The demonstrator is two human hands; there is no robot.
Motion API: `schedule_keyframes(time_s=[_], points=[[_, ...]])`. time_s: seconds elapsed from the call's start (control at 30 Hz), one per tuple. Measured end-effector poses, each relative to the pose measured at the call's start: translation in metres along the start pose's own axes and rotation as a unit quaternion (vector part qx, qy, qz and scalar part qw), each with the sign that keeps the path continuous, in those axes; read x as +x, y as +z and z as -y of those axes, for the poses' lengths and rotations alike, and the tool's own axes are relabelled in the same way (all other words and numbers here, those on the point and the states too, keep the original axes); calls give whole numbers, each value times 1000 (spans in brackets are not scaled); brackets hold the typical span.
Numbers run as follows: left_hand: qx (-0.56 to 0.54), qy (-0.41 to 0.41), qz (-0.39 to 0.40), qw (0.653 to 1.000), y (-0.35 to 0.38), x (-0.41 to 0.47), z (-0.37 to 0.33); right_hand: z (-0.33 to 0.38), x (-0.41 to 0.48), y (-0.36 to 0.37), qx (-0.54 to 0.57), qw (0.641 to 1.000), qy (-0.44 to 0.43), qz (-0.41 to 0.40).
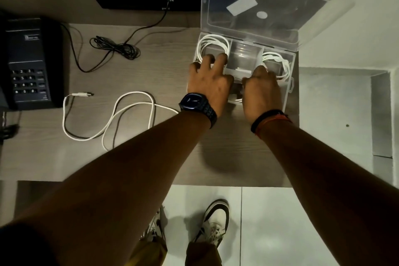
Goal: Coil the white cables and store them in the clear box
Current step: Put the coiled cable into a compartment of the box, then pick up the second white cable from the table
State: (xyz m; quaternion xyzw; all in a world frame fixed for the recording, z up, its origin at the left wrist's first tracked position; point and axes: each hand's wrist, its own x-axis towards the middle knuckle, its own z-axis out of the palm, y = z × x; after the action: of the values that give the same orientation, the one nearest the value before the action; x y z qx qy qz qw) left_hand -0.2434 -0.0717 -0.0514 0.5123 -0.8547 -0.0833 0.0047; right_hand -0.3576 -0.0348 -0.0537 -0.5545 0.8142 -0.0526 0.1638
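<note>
Both hands crowd the clear box [290,84]. Left of it, a loose white cable [121,112] and a black phone [32,62] stand on the desk [226,147].

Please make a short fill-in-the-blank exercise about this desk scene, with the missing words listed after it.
1. The lid of the clear box is ____.
2. The left hand wears a ____ on its wrist.
3. The loose white cable lies on the desk, ____ the box.
4. The telephone is ____ in colour.

Missing words: open; watch; outside; black
</note>
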Motion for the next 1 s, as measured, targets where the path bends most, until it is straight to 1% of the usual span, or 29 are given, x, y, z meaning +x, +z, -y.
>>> schedule_keyframes(time_s=[0.07,0.1,0.13,0.2,0.27,0.3,0.37,0.4,0.43,0.47,0.5,0.6,0.63,0.7,0.77,0.83,0.9,1.0], points=[[20,12,40,999,4,1,0,2,-2,0,-34,999,-31,-4],[15,15,59,998,6,0,1,2,-2,0,-42,998,-44,6],[-2,17,74,997,7,-1,2,0,-3,0,-49,997,-59,18],[-67,24,80,994,3,-7,9,1,-5,-7,-46,996,-61,37],[-130,43,46,990,-8,-19,26,3,-7,-13,-19,998,-50,19],[-150,41,14,988,-14,-27,39,7,-11,-17,-12,999,-47,-12],[-167,10,-42,985,-25,-46,75,21,-24,-23,28,995,-52,-77],[-166,-16,-42,985,-27,-57,95,31,-33,-25,63,992,-65,-90],[-160,-44,-27,986,-29,-68,114,43,-44,-26,96,988,-87,-83],[-151,-65,-4,986,-31,-81,132,55,-56,-24,118,986,-108,-54],[-138,-78,18,987,-33,-93,147,67,-66,-19,124,984,-125,-1],[-101,-92,45,990,-37,-120,173,98,-91,3,73,969,-130,197],[-100,-95,46,989,-39,-125,177,107,-98,10,70,958,-126,246],[-102,-88,62,989,-42,-129,182,124,-109,22,72,939,-127,312],[-103,-56,96,988,-41,-133,185,133,-117,34,37,928,-132,347],[-108,-28,112,987,-38,-140,190,139,-123,44,7,929,-146,341],[-117,-20,103,988,-36,-147,197,144,-129,51,7,935,-162,317],[-133,-41,79,987,-35,-160,208,159,-138,64,-3,929,-204,309]])
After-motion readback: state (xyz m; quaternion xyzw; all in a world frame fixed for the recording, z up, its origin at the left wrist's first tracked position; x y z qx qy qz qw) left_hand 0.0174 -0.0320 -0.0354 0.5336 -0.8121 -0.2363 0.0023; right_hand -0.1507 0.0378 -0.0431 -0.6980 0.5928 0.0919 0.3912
